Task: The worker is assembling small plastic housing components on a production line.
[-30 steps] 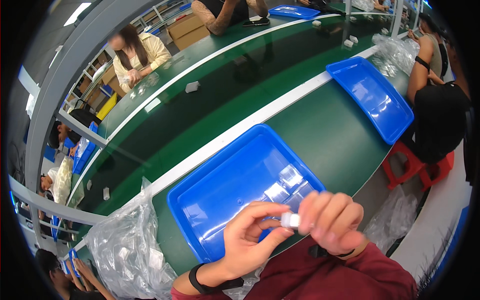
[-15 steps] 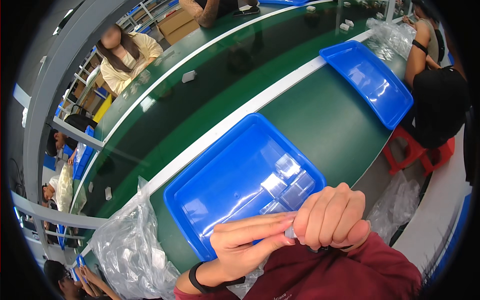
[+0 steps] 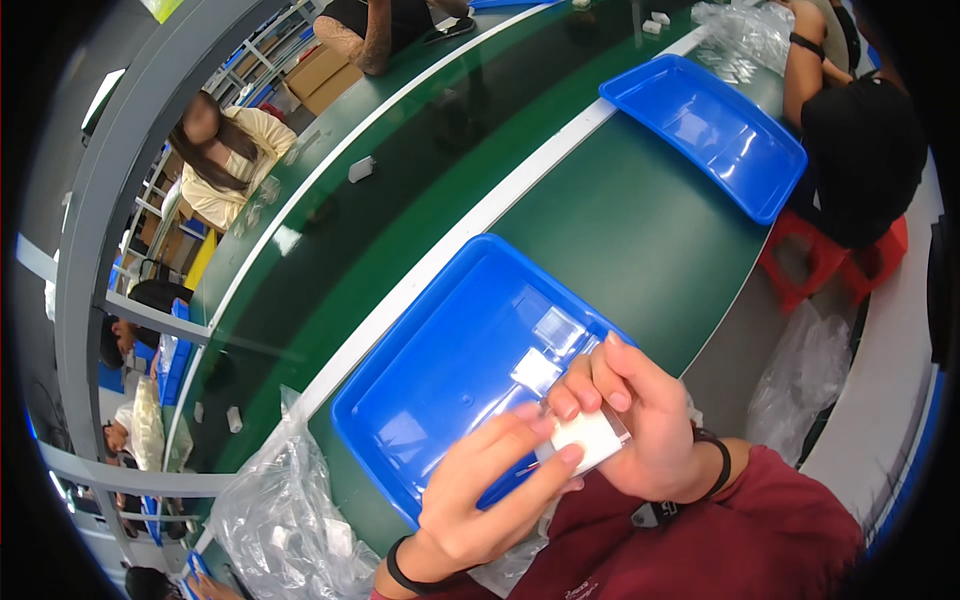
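Note:
In front of my chest, both hands meet at a small flat white box (image 3: 588,438) with a clear edge. My right hand (image 3: 650,425) holds it from the right, fingers curled over its top. From the left, my left hand (image 3: 495,485) pinches its near left edge between thumb and fingers; those fingers are slightly blurred. Just beyond is a blue tray (image 3: 425,365), partly covered by my hands. Several clear flat plastic cases (image 3: 558,328) lie in its right part.
A clear plastic bag (image 3: 290,520) with white pieces lies left of the tray. A second blue tray (image 3: 715,140) sits at far right, near a person in black (image 3: 865,150) by red stools (image 3: 800,265). Across the green conveyor belt (image 3: 400,215), carrying white pieces, sits another person (image 3: 235,150).
My right hand has turned from a closed fist to show its palm side, and the white box now shows between my hands. The whole view has shifted slightly.

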Motion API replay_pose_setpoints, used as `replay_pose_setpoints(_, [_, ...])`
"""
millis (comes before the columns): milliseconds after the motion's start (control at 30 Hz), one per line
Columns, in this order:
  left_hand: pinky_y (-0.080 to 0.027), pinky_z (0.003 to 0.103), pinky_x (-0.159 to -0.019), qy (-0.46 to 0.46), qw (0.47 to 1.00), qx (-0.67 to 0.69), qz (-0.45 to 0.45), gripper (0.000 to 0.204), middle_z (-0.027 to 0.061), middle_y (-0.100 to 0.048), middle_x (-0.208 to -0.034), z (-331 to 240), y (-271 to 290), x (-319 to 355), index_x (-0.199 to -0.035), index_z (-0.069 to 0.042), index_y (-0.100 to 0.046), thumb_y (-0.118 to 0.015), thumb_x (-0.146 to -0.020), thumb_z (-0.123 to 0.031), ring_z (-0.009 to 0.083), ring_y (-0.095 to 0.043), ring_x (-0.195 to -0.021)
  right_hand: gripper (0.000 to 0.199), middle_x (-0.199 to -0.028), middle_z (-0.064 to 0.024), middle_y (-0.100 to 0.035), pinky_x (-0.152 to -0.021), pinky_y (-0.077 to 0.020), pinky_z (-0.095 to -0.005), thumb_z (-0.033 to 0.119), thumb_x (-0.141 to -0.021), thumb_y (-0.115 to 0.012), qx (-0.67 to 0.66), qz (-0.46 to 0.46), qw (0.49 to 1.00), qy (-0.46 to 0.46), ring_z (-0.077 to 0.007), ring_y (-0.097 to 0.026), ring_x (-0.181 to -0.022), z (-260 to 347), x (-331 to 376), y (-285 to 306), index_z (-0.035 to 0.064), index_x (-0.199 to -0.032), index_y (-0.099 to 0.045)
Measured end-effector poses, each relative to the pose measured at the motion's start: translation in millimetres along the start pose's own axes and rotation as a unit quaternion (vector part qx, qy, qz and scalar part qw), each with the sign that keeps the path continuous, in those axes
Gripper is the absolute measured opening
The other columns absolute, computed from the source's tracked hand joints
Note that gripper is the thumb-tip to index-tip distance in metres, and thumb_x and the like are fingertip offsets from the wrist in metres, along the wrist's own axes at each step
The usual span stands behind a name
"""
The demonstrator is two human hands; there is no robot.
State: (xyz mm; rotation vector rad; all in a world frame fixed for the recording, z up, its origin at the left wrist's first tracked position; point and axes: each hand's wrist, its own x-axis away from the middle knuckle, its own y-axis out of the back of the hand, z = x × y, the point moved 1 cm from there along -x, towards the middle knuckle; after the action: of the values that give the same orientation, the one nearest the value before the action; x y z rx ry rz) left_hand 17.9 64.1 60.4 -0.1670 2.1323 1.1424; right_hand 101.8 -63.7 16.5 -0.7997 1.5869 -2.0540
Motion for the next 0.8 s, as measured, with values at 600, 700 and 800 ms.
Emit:
replay_pose_setpoints(600, [-0.056, 0.029, -0.071, 0.202, 0.956, 0.210, -0.016, 0.032, 0.0203, -0.069, -0.089, 0.2, -1.6, 15.2, -0.097, 0.007, -0.068, -0.077, -0.067, 0.001, 0.0268, -0.069, -0.080, 0.046, -0.058, -0.0037, -0.044, -0.057, -0.0437, -0.0360, 0.030, -0.102, -0.032, 0.101, 0.226, 0.910, 0.333, -0.0175, -0.046, -0.051, -18.0, 10.4, 8.6, 0.0089, -0.061, -0.037])
replay_pose_setpoints(700, [-0.057, 0.030, -0.073, 0.177, 0.963, 0.201, -0.003, 0.033, 0.0197, -0.069, -0.091, -1.8, 2.1, 13.1, -0.099, 0.007, -0.067, -0.076, -0.068, 0.002, 0.0278, -0.070, -0.083, 0.044, -0.057, -0.0022, -0.045, -0.051, -0.0436, -0.0334, 0.028, -0.101, -0.035, 0.140, 0.324, 0.877, 0.326, -0.0155, -0.046, -0.048, -9.0, 5.5, 4.7, 0.0098, -0.061, -0.038])
replay_pose_setpoints(800, [-0.058, 0.030, -0.074, 0.157, 0.969, 0.190, 0.004, 0.032, 0.0193, -0.069, -0.090, -4.4, 4.9, 10.3, -0.098, 0.007, -0.067, -0.076, -0.068, 0.002, 0.0278, -0.070, -0.084, 0.045, -0.056, -0.0025, -0.046, -0.048, -0.0452, -0.0325, 0.026, -0.100, -0.040, 0.174, 0.390, 0.848, 0.313, -0.0150, -0.049, -0.046, -2.0, 4.4, 1.8, 0.0093, -0.058, -0.039])
